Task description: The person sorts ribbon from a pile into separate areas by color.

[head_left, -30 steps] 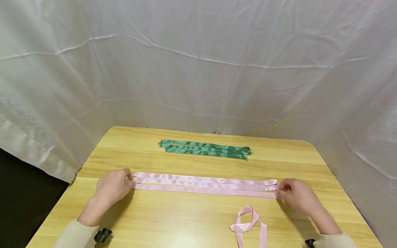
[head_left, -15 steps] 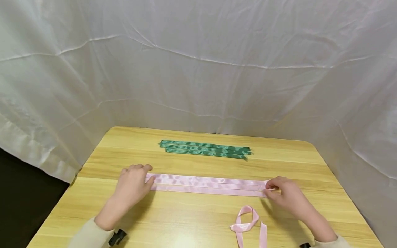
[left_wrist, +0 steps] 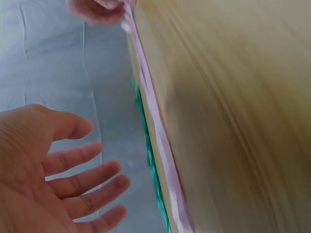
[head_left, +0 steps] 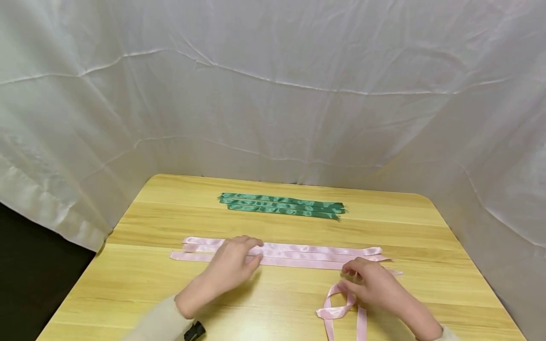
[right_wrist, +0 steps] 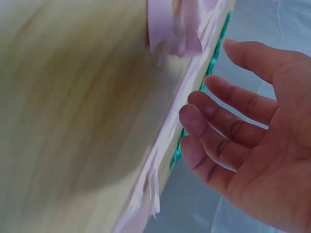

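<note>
Three pink satin ribbon strips [head_left: 307,255] lie side by side across the wooden table. Over their left half my left hand [head_left: 228,267] hovers or rests lightly; I cannot tell if it touches. The left wrist view shows its fingers [left_wrist: 82,184] spread and holding nothing. My right hand [head_left: 375,286] is above a longer pink ribbon [head_left: 334,312] that lies in a loop, its end leaving the bottom edge of the head view. Its fingers [right_wrist: 214,145] are loosely bent, with no ribbon between them. The right hand covers part of the strips' right end.
Several green satin strips [head_left: 281,205] lie in a flat row near the far edge of the table [head_left: 149,293]. White cloth [head_left: 273,123] hangs behind and on both sides. A dark area [head_left: 34,274] shows beyond the table at left.
Both hands have left the ends of the pink strips. The left hand has moved right along them; the right hand has moved left and nearer, to the looped ribbon.
</note>
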Motion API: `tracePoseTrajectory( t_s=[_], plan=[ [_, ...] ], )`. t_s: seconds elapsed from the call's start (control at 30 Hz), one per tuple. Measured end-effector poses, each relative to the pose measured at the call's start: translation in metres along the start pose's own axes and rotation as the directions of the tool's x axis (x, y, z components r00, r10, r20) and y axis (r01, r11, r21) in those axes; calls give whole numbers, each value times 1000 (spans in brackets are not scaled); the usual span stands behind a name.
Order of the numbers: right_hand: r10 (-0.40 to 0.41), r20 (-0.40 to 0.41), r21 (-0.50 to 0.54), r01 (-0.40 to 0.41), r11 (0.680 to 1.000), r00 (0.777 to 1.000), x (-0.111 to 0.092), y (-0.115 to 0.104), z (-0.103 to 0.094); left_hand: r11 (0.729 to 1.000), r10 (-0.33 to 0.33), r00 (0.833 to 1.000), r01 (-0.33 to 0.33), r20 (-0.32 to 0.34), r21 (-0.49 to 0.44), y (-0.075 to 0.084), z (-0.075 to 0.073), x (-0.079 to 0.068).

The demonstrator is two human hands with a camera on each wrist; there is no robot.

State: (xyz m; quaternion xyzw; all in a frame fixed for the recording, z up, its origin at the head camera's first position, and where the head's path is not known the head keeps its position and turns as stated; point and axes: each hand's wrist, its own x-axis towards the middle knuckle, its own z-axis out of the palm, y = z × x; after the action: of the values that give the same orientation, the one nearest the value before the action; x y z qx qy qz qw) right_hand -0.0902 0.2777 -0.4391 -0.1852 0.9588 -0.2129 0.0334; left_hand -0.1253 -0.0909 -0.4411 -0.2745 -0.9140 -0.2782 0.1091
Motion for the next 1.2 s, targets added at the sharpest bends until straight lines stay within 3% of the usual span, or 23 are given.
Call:
tracePoseTrajectory(
  t_s=[0.13,0.4,0.73,0.93,1.2],
  plan=[
    [-8,34,12,8,1000,999,0,-3,6,997,47,997,-43,61,-66,13,14,8],
    [-64,32,-11,65,998,997,4,-11,17,991,100,983,-84,154,-105,33,36,18],
    [-157,39,129,151,980,987,10,-30,21,986,146,957,-120,251,-115,58,55,21],
    [-217,-11,241,213,947,976,12,-43,22,981,176,951,-148,254,-123,64,61,19],
    [-322,-162,212,352,912,933,15,-51,26,968,220,953,-187,209,-169,67,62,18]
  ],
)
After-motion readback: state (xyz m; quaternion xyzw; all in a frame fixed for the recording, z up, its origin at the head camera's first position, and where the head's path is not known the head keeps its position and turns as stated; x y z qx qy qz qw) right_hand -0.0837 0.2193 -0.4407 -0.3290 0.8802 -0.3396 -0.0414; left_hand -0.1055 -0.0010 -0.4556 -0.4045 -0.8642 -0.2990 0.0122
